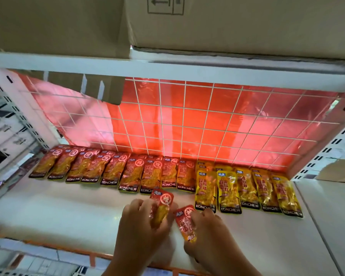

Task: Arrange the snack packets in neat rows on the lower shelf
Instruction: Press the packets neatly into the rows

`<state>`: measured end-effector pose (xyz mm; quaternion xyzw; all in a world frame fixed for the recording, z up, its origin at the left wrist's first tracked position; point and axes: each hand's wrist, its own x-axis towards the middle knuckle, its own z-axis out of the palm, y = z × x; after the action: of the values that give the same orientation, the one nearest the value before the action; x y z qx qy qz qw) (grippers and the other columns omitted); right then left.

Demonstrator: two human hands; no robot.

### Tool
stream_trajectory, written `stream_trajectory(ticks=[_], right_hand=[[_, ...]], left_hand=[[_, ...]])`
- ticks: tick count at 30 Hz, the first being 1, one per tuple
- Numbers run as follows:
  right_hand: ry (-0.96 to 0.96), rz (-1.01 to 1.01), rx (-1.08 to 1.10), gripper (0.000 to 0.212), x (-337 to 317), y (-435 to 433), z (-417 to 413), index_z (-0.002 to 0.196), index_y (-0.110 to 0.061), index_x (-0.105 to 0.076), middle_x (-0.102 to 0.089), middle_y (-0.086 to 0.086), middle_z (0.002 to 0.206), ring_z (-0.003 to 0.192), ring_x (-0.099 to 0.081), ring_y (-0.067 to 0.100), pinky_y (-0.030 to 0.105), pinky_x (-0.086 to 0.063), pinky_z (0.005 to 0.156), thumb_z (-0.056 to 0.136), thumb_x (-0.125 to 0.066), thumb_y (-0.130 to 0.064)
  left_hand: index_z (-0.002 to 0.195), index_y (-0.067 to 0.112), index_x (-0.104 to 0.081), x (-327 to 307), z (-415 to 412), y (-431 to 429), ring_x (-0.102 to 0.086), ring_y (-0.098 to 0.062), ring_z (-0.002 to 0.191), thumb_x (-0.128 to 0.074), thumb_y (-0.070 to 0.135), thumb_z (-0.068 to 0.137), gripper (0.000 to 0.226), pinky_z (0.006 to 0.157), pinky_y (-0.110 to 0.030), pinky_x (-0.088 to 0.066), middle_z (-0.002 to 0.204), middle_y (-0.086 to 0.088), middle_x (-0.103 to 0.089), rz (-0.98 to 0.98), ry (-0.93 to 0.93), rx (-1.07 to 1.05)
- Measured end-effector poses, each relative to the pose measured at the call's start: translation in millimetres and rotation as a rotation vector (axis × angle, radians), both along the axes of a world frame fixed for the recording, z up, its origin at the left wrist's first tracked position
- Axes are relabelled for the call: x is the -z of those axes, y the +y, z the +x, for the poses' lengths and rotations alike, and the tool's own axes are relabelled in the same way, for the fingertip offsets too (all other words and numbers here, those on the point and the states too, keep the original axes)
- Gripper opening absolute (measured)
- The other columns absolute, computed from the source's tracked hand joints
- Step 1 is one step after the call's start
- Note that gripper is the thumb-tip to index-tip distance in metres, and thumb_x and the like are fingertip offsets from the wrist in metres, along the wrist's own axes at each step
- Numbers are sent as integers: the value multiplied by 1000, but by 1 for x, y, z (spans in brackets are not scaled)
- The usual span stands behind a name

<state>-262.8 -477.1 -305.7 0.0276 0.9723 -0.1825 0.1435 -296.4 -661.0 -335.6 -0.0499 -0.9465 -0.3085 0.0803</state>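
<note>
Red packet (162, 199) gripped in my left hand (141, 222), second packet (184, 219) pinched by my right hand (209, 230), both near the row (127, 174) on the shelf (58, 212).

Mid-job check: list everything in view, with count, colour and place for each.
Red snack packets: about nine fronts, more behind; red; back left row.
Yellow snack packets: five fronts, more behind; yellow; back right.
Left-hand red packet: one; red; front centre.
Right-hand red packet: one; red; front centre.
Lower shelf: one; white; below packets.
Wire grid: one; white over red film; shelf back.
Cardboard boxes: two; brown; upper shelf.
Left hand: grips its packet.
Right hand: holds its packet.
</note>
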Motion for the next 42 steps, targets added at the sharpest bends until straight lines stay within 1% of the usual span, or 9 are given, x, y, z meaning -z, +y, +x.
stream_trajectory(ticks=[3, 6, 9, 13, 17, 22, 25, 31, 42], right_hand=[[68, -68, 88, 51, -6, 4, -5, 114, -26, -52, -47, -1, 111, 97, -52, 19, 29, -51, 80, 73, -69, -49], [136, -94, 181, 47, -12, 4, -21, 110, -25, -53, -50, -4, 103, 86, -54, 15, 25, -49, 69, 75, -72, -50], [180, -106, 228, 42, -14, 4, -43, 101, -26, -56, -56, -4, 94, 77, -58, 15, 26, -51, 64, 71, -70, -51], [226, -114, 263, 44, -12, 4, -69, 98, -26, -59, -60, -4, 90, 71, -61, 16, 30, -55, 64, 66, -60, -56], [175, -105, 286, 48, -16, 5, -90, 96, -23, -58, -62, -1, 87, 76, -62, 22, 34, -56, 68, 61, -57, -56], [129, -89, 304, 51, -18, 2, -105, 99, -25, -55, -59, 5, 94, 85, -62, 29, 39, -57, 74, 62, -58, -60], [111, -39, 287, 53, -18, -3, -112, 109, -21, -56, -58, 10, 102, 95, -62, 33, 40, -56, 82, 71, -64, -58], [45, -1, 298, 51, -16, -11, -123, 121, -15, -56, -53, 15, 118, 108, -58, 36, 38, -51, 90, 80, -69, -43], [80, 44, 242, 42, -13, -20, -126, 117, -17, -55, -51, 11, 116, 107, -58, 34, 39, -50, 87, 88, -66, -45]], left_hand=[[102, 35, -62, -13, -20, 8, -52, -8, 80, -63, 61, 79, 35, 68, -22, -46, 87, 14, -53, 1, 63, 37], [119, 28, -65, -17, -50, 18, -56, -14, 84, -58, 62, 79, 53, 75, -29, -56, 97, 6, -60, -95, 90, 46], [134, 31, -54, -20, -75, 29, -57, -23, 103, -52, 63, 81, 62, 88, -37, -51, 115, -2, -57, -256, 19, 82], [122, 29, -58, -12, -97, 38, -63, -28, 98, -56, 56, 76, 53, 80, -38, -49, 110, -4, -60, -350, -8, 106], [107, 27, -61, -1, -114, 41, -63, -29, 93, -54, 50, 73, 42, 74, -38, -51, 102, -2, -62, -346, 16, 105], [127, 31, -59, 9, -120, 38, -60, -28, 113, -52, 58, 84, 51, 92, -39, -49, 122, -2, -63, -376, 48, 129], [124, 30, -64, 14, -125, 32, -60, -28, 107, -44, 49, 90, 44, 91, -40, -48, 115, 0, -64, -351, 123, 162], [120, 24, -66, 30, -122, 14, -55, -33, 100, -59, 31, 87, 34, 83, -45, -40, 118, 2, -63, -403, 351, 261], [133, 26, -65, 40, -115, 12, -51, -30, 110, -46, 35, 87, 50, 101, -57, -40, 134, 7, -63, -370, 297, 308]])
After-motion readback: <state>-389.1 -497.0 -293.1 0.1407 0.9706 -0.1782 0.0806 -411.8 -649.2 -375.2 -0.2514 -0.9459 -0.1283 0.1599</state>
